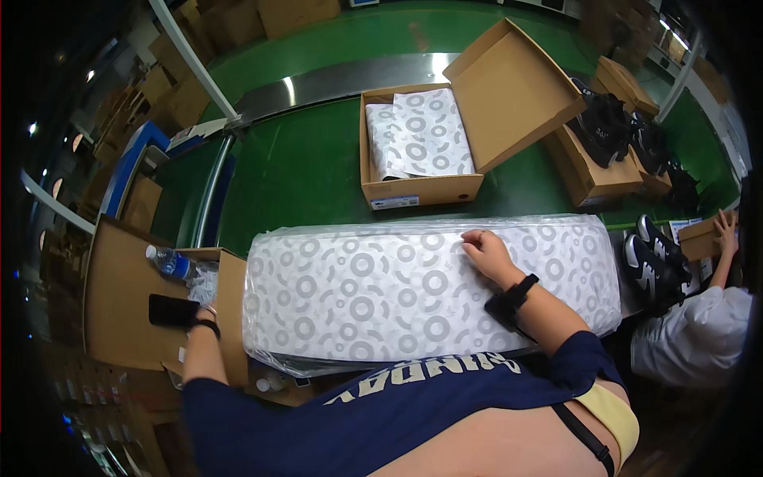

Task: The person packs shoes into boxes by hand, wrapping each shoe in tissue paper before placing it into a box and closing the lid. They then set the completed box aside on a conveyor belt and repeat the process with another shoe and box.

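Observation:
A wide stack of white tissue paper (358,294), printed with grey rings and arcs and bordered by clear plastic wrap, lies in front of me. Over its upper right part is my right hand (489,256), fingers curled closed; anything between the fingertips is too small to make out. My left hand (210,308) reaches into an open cardboard box (231,306) at the left, beside small white packets (204,285). A black device (173,311) at the wrist hides most of its fingers. Beyond the stack, an open shoebox (425,191) holds folded patterned tissue paper (429,131).
A plastic water bottle (168,261) lies in the left box. Black shoes (602,127) rest on shoeboxes (592,171) at the right. Near another pair of black-and-white shoes (656,262), a co-worker's hand (725,230) touches a small brown box (699,238). A green conveyor belt (294,175) runs behind.

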Demonstrator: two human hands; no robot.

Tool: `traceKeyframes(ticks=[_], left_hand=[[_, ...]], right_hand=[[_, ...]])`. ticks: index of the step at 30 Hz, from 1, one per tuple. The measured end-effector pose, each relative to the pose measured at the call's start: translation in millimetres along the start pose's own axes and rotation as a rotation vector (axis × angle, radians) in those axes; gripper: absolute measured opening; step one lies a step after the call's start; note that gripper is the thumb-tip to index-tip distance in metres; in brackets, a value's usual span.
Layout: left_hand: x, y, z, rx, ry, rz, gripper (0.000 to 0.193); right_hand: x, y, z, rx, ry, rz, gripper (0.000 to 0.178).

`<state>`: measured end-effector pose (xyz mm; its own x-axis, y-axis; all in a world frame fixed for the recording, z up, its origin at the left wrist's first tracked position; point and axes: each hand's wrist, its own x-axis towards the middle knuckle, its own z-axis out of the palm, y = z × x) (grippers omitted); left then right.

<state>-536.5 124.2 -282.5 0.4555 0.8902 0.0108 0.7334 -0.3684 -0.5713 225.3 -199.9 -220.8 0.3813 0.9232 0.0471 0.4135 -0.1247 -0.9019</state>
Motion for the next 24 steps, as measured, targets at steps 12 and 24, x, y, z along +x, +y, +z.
traceKeyframes(ticks=[12,24], left_hand=[[80.9,66.8,-237.9,-0.299,-0.055,-0.463,0.027],[245.3,376.3,-432.2,-2.34,-0.811,0.046,0.109]], right_hand=[[-38.2,15.1,-37.4,-0.004,0.214,0.211,0.023],[114.5,-20.3,-69.0,-0.309,0.031,-0.112,0.072]])
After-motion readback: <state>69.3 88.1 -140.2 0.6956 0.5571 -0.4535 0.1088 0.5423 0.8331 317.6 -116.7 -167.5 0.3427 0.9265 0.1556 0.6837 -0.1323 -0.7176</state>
